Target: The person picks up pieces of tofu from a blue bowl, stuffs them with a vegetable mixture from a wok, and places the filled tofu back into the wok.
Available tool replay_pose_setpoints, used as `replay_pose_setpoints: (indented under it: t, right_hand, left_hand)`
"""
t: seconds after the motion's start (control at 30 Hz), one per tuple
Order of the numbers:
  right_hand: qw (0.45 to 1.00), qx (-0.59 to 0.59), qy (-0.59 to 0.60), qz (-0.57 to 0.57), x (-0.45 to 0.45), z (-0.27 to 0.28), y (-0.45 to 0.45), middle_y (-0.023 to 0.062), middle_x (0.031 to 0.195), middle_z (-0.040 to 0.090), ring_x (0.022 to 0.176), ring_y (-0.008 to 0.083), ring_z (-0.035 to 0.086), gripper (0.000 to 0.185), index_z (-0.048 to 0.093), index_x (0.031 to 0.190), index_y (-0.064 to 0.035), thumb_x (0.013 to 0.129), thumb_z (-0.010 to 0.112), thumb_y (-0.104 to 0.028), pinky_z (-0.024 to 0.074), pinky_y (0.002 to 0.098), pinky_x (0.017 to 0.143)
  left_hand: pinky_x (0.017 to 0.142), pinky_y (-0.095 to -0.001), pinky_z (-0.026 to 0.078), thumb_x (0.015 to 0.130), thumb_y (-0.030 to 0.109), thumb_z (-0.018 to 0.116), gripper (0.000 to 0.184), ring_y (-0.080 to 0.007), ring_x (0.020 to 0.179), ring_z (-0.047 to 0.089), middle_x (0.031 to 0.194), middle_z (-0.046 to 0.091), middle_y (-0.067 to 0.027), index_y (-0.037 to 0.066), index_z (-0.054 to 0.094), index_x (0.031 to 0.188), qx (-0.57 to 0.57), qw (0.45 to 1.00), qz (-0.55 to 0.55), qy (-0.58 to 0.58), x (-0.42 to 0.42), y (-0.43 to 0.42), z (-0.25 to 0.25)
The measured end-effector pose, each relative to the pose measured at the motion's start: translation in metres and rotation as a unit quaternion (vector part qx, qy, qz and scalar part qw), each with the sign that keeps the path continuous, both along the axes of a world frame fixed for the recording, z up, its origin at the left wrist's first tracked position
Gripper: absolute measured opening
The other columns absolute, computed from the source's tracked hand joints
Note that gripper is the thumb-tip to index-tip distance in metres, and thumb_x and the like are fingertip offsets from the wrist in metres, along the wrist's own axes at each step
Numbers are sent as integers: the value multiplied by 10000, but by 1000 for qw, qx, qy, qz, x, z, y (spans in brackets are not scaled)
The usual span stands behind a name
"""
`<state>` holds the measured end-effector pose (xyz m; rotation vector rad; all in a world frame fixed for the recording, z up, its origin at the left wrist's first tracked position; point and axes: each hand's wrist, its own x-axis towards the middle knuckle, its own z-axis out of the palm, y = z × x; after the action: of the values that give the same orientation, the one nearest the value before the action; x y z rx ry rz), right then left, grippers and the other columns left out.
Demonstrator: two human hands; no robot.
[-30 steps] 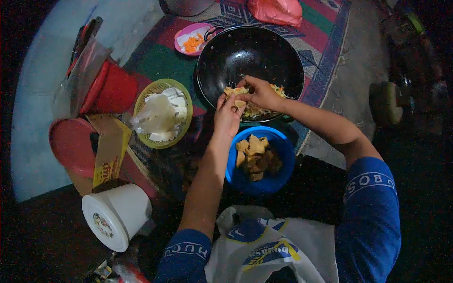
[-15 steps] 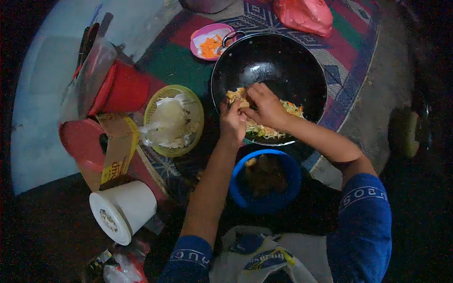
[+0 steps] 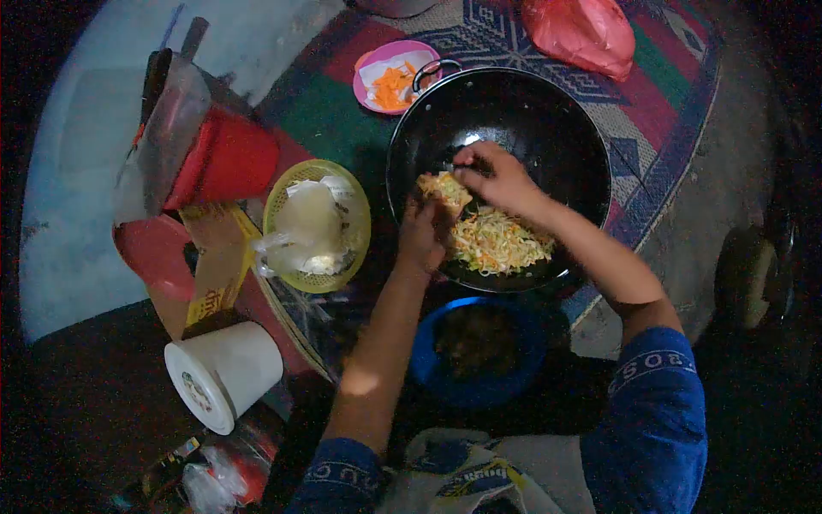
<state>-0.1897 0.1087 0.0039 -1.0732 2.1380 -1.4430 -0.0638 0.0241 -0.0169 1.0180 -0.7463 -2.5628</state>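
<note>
The tofu piece (image 3: pixel 447 192) is above the wok's (image 3: pixel 531 111) near left part, pinched in your left hand's (image 3: pixel 423 233) fingers. Your right hand (image 3: pixel 505 182) is just beside it, fingers curled; you cannot tell whether they grip anything. Shredded vegetables (image 3: pixel 501 243) lie below.

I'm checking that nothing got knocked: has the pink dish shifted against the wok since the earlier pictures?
No, not visibly. The pink dish still sits right beside the handle of the wok; only the camera's view has shifted.
</note>
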Motion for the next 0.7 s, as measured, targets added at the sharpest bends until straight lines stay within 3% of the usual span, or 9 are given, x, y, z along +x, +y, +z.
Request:
replay_pose_setpoints:
  t: [0.03,0.1,0.13,0.3,0.43,0.57,0.63,0.67,0.7]
  right_hand:
    - [1000,4,-3,1,-2,-7,1,71,752,549,754,225,521,162,578,838,-90,697,580,-170,410,333,686]
    - [954,51,-283,87,-7,-20,2,57,792,568,716,170,533,254,571,940,-94,725,592,-228,420,295,673]
    - [947,41,-304,99,-4,-22,5,53,815,579,687,145,537,317,564,985,-85,732,598,-275,426,273,666]
    - [974,83,-160,135,-18,-39,9,68,961,529,890,139,491,394,487,1067,-41,733,607,-213,389,258,777]
    - [974,47,-36,220,-44,-32,17,115,1057,480,981,191,461,523,418,1121,-31,687,652,-204,374,287,824]
    - [968,52,-145,197,-72,-57,15,81,986,513,906,159,487,507,412,1101,-22,672,650,-153,391,278,801]
    - [964,17,-202,173,-84,-68,11,80,950,532,877,135,497,425,450,1064,-35,683,621,-111,403,258,777]
    - [983,54,-101,144,-91,-75,13,78,951,540,872,171,510,438,461,1046,-34,666,632,-167,411,284,772]
    - [989,85,2,119,-95,-76,9,75,952,548,866,207,524,458,471,1028,-33,648,643,-222,419,309,767]
  left_hand:
    - [703,-272,463,787,55,500,317,-160,925,485,1022,466,-51,129,403,1079,4,1000,1,-3,0,2,0]
    - [706,-278,462,783,47,503,315,-161,927,488,1029,469,-49,114,420,1079,-3,1000,-12,26,-4,5,-1]
    - [706,-279,462,783,47,503,315,-161,927,488,1029,469,-49,114,420,1079,-2,1000,-10,26,-7,7,-2]
    - [740,-268,431,775,124,547,352,-158,888,493,1024,470,-48,88,397,1090,-108,993,-40,-33,-24,10,-18]
    - [750,-282,411,777,181,555,409,-179,881,489,1033,463,-64,103,361,1129,-69,997,-18,-43,-52,8,-27]
    - [752,-328,408,787,200,540,480,-217,902,479,1109,420,-116,141,301,1200,1,993,-76,-95,-82,11,-13]
    - [751,-326,407,781,198,546,471,-215,893,487,1095,443,-124,115,320,1186,-132,965,-75,-213,-89,14,-2]
    - [738,-311,410,783,203,534,444,-199,879,494,1038,480,-129,42,347,1152,-352,913,-82,-186,-89,18,-9]
    - [783,-310,392,752,166,534,371,-203,906,488,1013,500,-114,39,425,1083,-504,858,-89,-46,-91,23,-3]
